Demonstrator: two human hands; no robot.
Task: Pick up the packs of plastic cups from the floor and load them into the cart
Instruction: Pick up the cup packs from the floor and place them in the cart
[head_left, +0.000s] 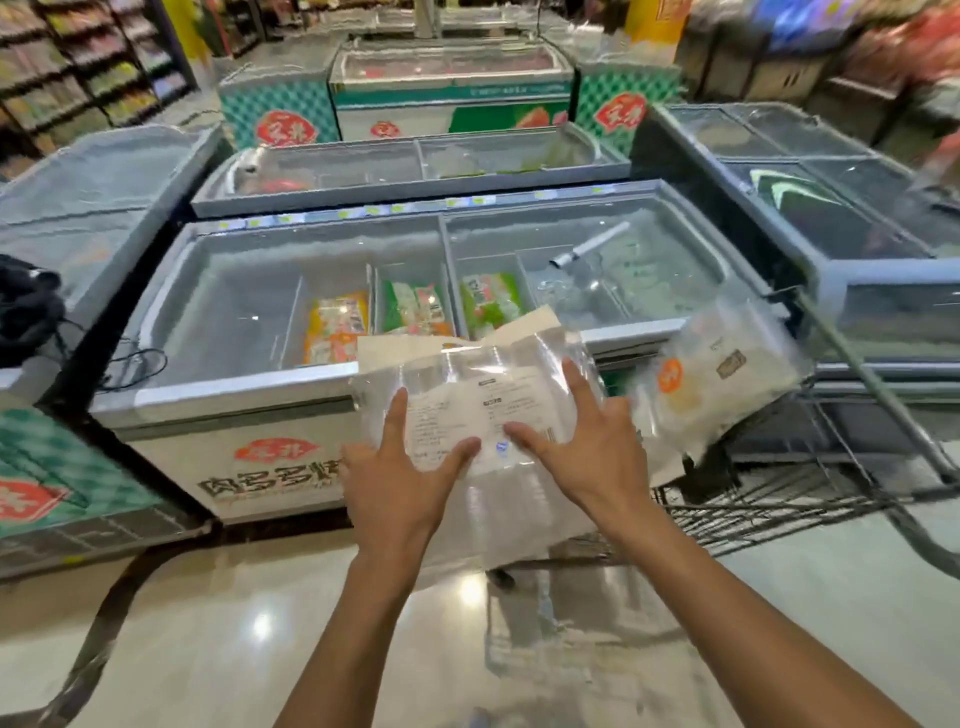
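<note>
Clear plastic wraps the pack of cups (483, 410) that both outstretched arms hold up. Left hand (400, 467) and right hand (587, 447) press spread fingers flat against it. One second pack (722, 374) rests on the cart (831, 467) rim.

Supermarket: chest freezers (322, 312) w/ frozen goods, stocked shelves (93, 67), wire cart (831, 467).
</note>
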